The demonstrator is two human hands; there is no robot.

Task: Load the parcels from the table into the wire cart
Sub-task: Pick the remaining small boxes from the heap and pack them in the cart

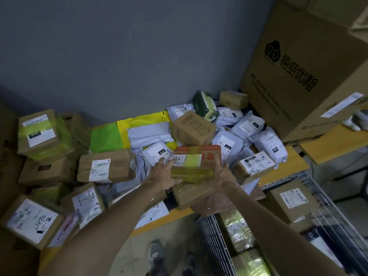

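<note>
Clasped between both grips, over the crowded middle of the table (pixel 286 162): a flat parcel (pixel 196 162), red-orange on top, with a white label and glossy yellow tape across the near face. Left grip (pixel 163 174) grasping its left end, fingers curled onto the label; right grip (pixel 221 176) wrapped round its right end. Just beneath, a plain brown box (pixel 191 194); lifted clear of it or resting on it, impossible to tell. Right behind, a printed brown box (pixel 192 128) tilted atop a heap of white mailer bags (pixel 249 124), with a dark green carton (pixel 205 105) further back. To the left, a crumpled brown parcel (pixel 105 168), a yellow-green bag (pixel 123 134) and stacked taped boxes (pixel 39 132). To the right, a huge printed carton (pixel 298 66) against the grey wall. Below right, beside the table edge, the wire cart (pixel 217 246), already holding a labelled box (pixel 290 198) and a yellow-taped package (pixel 237 230), partly hidden by the right forearm and cut off by the frame. Table top mostly buried; label text too blurred to read.
</note>
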